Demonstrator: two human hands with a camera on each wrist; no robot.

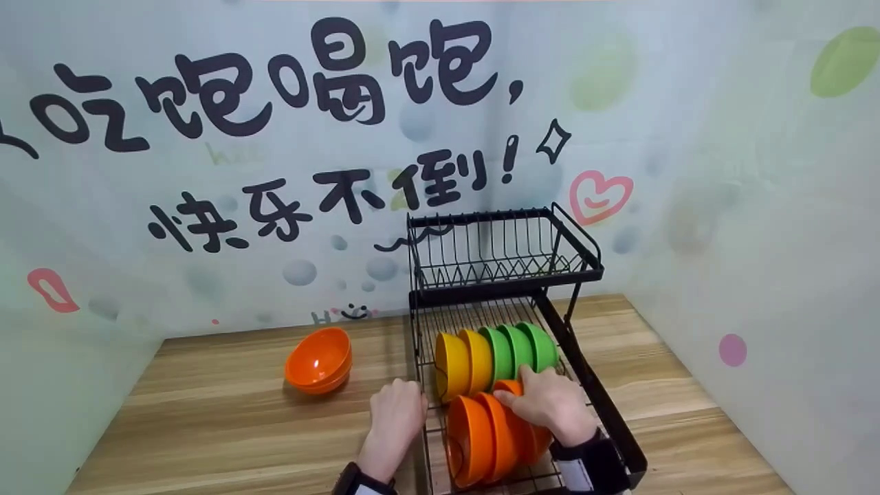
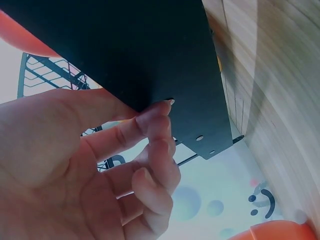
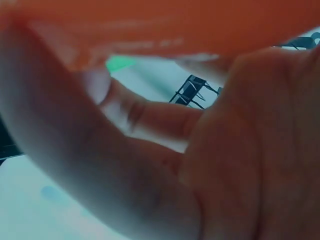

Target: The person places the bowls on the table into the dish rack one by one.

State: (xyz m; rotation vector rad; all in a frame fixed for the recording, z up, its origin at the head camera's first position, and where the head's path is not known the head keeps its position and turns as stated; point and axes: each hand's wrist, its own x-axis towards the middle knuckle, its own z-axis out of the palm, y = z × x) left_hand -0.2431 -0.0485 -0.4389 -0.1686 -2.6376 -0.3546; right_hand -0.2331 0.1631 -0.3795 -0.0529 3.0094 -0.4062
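On the wooden table stands a black two-tier dish rack [image 1: 605,392]. My left hand [image 1: 399,412] grips its left side; in the left wrist view the curled fingers [image 2: 160,145] press the black side panel [image 2: 165,55], with the thumb partly hidden behind its edge. Orange bowls stand on edge in the front of the lower tier, the nearest orange bowl [image 1: 469,440] facing left. My right hand [image 1: 550,402] holds the rearmost orange bowl [image 1: 507,386] of that row, thumb at its rim. Close up in the right wrist view, the orange bowl [image 3: 175,25] is blurred above the fingers.
Behind the orange row, two yellow bowls [image 1: 450,368] and three green bowls [image 1: 540,344] stand on edge. Nested orange bowls [image 1: 320,361] lie tilted on the table left of the rack. The upper tier [image 1: 505,268] rises at the back, near the printed wall [image 1: 275,289].
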